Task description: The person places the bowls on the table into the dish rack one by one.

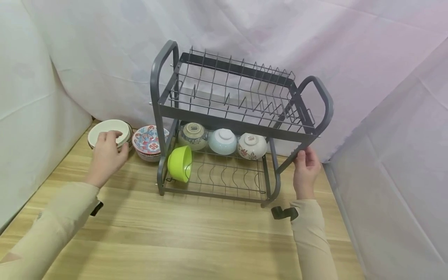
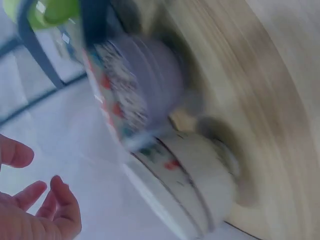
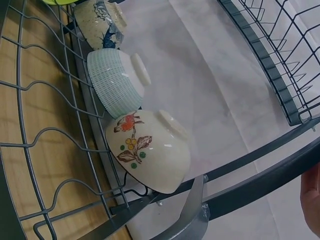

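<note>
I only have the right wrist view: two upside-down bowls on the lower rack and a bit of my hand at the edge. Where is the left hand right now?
Observer: The left hand is outside the rack, resting on the rim of the white bowl standing on the table.
Operator: Is anything next to that bowl?
Observer: Yes, a red and blue patterned bowl sits between it and the dish rack.
Operator: And my right hand, is it on the rack?
Observer: The right hand holds the rack's slanted right leg.
Operator: Top tier loaded?
Observer: No, it holds nothing; a green bowl stands on edge on the lower tier.
</note>
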`<state>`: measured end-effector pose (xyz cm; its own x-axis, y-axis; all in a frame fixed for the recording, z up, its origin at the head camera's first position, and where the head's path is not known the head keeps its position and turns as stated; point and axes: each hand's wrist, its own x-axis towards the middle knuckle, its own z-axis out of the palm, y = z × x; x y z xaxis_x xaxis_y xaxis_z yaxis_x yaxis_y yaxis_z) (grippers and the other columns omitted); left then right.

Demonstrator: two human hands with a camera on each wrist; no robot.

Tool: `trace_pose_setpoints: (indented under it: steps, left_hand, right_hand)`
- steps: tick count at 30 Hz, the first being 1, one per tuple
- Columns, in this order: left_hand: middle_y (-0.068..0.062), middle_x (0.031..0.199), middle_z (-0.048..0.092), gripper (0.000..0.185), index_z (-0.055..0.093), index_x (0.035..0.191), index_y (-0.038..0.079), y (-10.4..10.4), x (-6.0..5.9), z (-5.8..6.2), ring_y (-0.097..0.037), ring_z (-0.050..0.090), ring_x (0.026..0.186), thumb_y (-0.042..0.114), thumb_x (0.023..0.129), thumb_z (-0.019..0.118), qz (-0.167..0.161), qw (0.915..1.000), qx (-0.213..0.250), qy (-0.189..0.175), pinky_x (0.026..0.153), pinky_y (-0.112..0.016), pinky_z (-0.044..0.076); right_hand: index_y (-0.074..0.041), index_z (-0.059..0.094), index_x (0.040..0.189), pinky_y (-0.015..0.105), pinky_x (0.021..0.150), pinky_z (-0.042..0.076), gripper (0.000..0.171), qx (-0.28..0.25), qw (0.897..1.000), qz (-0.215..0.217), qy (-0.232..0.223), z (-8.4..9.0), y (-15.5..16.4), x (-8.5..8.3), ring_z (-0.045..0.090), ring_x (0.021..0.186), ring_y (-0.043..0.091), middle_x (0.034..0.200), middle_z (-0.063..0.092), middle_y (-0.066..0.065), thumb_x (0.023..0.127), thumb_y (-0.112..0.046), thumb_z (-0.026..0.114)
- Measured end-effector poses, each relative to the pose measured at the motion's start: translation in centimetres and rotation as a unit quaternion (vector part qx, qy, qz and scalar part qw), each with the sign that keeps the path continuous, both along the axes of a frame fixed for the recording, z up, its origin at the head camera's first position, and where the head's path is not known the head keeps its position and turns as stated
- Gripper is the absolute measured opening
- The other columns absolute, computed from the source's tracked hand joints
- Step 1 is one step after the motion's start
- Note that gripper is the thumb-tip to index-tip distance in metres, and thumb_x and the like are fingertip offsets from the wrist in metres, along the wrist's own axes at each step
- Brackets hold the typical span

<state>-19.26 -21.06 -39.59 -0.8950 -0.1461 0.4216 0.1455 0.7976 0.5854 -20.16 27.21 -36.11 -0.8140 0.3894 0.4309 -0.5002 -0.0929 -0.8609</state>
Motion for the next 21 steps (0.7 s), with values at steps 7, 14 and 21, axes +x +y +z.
trace_pose_setpoints:
  steps: [7, 14, 21]
  left_hand:
    - [-0.044, 0.111, 0.031, 0.048, 0.035, 0.115, -0.022, -4.0, -2.0, -1.9, -0.055, 0.031, 0.102, 0.015, 0.085, 0.047, 0.062, 0.9949, 0.014, -0.078, 0.084, -0.061, 0.03]
    - [-0.048, 0.112, 0.027, 0.06, 0.026, 0.117, -0.027, -6.9, -2.9, -3.2, -0.06, 0.03, 0.102, 0.022, 0.087, 0.043, 0.107, 0.9828, 0.01, -0.151, 0.083, -0.066, 0.03]
    - [-0.052, 0.105, 0.029, 0.072, 0.02, 0.114, -0.035, -8.6, -3.6, -2.9, -0.06, 0.033, 0.096, 0.03, 0.087, 0.036, 0.117, 0.9675, -0.032, -0.222, 0.08, -0.063, 0.034]
  right_hand:
    - [-0.006, 0.062, 0.096, 0.021, 0.075, 0.051, 0.012, 0.004, 1.0, 0.001, -0.009, 0.1, 0.0, 0.0, 0.057, 0.081, 0.012, 0.085, 0.06, 0.002, 0.089, -0.004, 0.052]
    - [-0.01, 0.063, 0.095, 0.022, 0.075, 0.052, 0.014, 0.013, 1.0, -0.001, -0.015, 0.0, 0.0, 0.0, 0.057, 0.08, 0.011, 0.085, 0.06, 0.002, 0.09, -0.003, 0.051]
    - [-0.009, 0.063, 0.095, 0.02, 0.073, 0.051, 0.015, 0.004, 1.0, 0.017, 0.01, 0.1, 0.2, 0.0, 0.057, 0.08, 0.013, 0.084, 0.06, 0.002, 0.09, -0.002, 0.051]
